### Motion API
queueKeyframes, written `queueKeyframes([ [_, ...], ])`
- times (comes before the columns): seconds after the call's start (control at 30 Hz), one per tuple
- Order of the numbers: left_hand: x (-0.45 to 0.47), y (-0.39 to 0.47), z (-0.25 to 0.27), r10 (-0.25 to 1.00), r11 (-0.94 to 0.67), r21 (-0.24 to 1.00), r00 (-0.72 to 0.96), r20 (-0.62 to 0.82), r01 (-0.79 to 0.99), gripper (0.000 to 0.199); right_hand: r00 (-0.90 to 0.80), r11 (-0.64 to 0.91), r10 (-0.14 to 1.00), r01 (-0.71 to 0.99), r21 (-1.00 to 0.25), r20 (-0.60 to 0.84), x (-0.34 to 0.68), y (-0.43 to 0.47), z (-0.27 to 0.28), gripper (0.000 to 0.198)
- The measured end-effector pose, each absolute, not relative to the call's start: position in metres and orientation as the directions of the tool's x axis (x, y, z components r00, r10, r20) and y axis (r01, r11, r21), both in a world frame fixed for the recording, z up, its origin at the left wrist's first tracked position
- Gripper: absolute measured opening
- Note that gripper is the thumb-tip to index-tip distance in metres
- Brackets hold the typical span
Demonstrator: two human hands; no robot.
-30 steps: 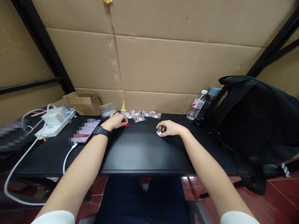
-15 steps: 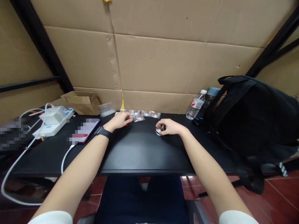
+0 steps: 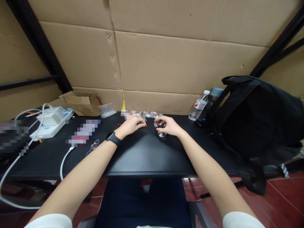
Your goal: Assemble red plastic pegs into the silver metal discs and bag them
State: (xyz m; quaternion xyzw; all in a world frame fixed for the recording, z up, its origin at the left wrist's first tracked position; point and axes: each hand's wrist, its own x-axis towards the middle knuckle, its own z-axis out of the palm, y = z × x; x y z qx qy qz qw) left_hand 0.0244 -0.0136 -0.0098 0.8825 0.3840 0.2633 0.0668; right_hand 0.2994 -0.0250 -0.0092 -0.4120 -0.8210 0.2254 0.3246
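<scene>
The left hand (image 3: 133, 124) is above the table (image 3: 142, 155) near the middle, thumb and fingertips pinching a small red bit (image 3: 146, 125). Something thin and red (image 3: 119, 124) shows to the left of this hand; whether it joins the bit cannot be told. To the right, the right hand (image 3: 169, 126) faces the left one, its thumb and fingers curled and pinching a clear, shiny disc (image 3: 156, 124), which stands tilted at the fingertips. A second disc (image 3: 161, 134) is just on the near side of it, low by the table under the thumb; whether the thumb touches it cannot be told. The two hands are near each other but apart.

A row of clear packets (image 3: 152, 114) with red spots lies on the far side, partly behind the left hand. Left of them are a clear bag (image 3: 108, 110) and an open box (image 3: 85, 106). A watch (image 3: 113, 138) is on the left wrist, with a keyring (image 3: 93, 147) and a phone (image 3: 83, 134) farther left. On the far right, a bottle (image 3: 198, 107) stands beside a backpack (image 3: 258, 120).
</scene>
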Motion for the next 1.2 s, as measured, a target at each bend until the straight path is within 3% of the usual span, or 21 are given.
queueKeyframes([
  [0.33, 0.043, -0.024, -0.017, 0.721, -0.660, 0.390, 0.398, 0.567, 0.642, 0.019, -0.335, 0.630, 0.770, 0.258, -0.733, 0.543, 0.262, -0.038, -0.020, 0.050],
  [0.8, 0.051, -0.027, -0.020, 0.710, -0.669, 0.424, 0.357, 0.607, 0.610, 0.013, -0.306, 0.618, 0.779, 0.223, -0.754, 0.548, 0.257, -0.042, -0.020, 0.048],
  [1.2, 0.055, -0.034, -0.018, 0.689, -0.675, 0.375, 0.361, 0.629, 0.635, 0.012, -0.283, 0.572, 0.809, 0.179, -0.800, 0.515, 0.255, -0.041, -0.025, 0.046],
])
